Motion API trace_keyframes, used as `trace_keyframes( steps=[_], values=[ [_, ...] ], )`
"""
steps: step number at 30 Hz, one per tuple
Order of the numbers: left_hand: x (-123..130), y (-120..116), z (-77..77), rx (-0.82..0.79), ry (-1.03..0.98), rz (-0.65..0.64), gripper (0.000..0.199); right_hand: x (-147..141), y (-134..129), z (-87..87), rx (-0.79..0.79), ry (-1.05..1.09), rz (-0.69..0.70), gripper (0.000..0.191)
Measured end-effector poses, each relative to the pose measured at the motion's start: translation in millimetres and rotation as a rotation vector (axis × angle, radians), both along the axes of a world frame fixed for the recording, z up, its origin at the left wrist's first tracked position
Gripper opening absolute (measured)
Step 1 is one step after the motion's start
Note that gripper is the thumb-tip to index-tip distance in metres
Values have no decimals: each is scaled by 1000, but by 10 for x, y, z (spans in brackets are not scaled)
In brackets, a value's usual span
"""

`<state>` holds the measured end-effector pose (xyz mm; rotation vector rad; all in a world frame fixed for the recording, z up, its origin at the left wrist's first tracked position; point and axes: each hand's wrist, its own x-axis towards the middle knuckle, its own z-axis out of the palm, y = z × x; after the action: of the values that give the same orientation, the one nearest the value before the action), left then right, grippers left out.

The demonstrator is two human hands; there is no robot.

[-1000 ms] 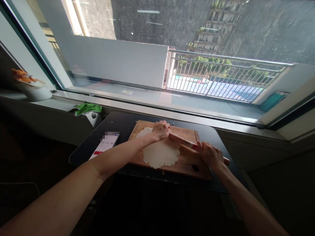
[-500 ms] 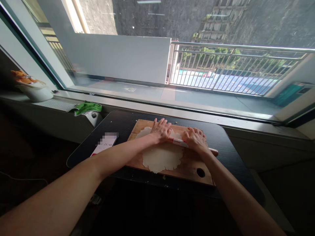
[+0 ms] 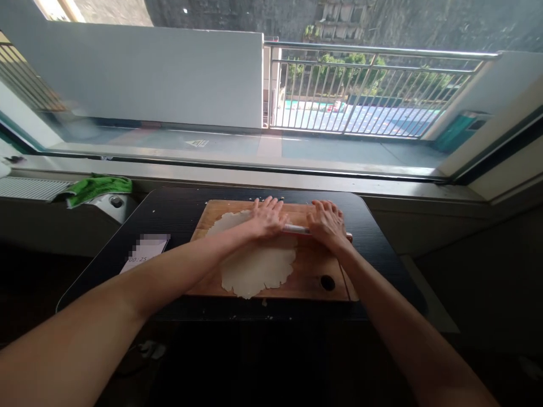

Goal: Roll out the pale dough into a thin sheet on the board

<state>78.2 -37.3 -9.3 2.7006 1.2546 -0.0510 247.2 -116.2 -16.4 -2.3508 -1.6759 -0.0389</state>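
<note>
My left hand and right hand are lying unclenched on the pin, at the dough's two o'clock, and should be pressing evenly.

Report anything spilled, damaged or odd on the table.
Small whitish crumbs lie scattered on the black table, off the rectangular brown wooden board, looking spilled; the near edge of the flat, pale dough sheet is ragged, not smooth.

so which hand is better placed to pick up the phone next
Likely the left: the phone lies on that side, nearer the left hand. The right hand is farther off, over the rolling pin.
</note>
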Motion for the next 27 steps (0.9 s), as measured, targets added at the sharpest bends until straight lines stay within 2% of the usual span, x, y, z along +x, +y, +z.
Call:
trace_keyframes(
  steps=[3,6,8,10,12,15,17,19,23,25,27],
  values=[
    [63,111,29,3,27,32,64,35,82,59,-112,66,-72,57],
    [-118,-78,-18,-3,30,-97,62,38,-121,44,-187,55,33,55],
    [-278,-245,-61,6,12,-202,60,63,-261,17,-184,-7,106,53],
    [-347,-296,-76,24,0,-243,58,111,-274,4,-154,-60,109,52],
    [-283,-175,-53,31,12,-195,57,158,-151,13,-137,-49,56,53],
    [-71,151,17,79,6,-50,56,178,70,52,-198,41,-35,54],
    [-10,252,38,109,-16,6,56,149,81,65,-248,82,-58,53],
    [-91,174,10,75,-2,-19,57,93,-38,51,-232,65,-19,52],
    [-437,-165,-107,-28,33,-207,58,-2,-265,-5,-66,-69,110,53],
    [-472,-149,-120,0,27,-212,57,7,-180,-10,-58,-51,98,54],
    [-369,37,-94,64,39,-136,55,43,16,4,-119,22,40,56]
  ],
)
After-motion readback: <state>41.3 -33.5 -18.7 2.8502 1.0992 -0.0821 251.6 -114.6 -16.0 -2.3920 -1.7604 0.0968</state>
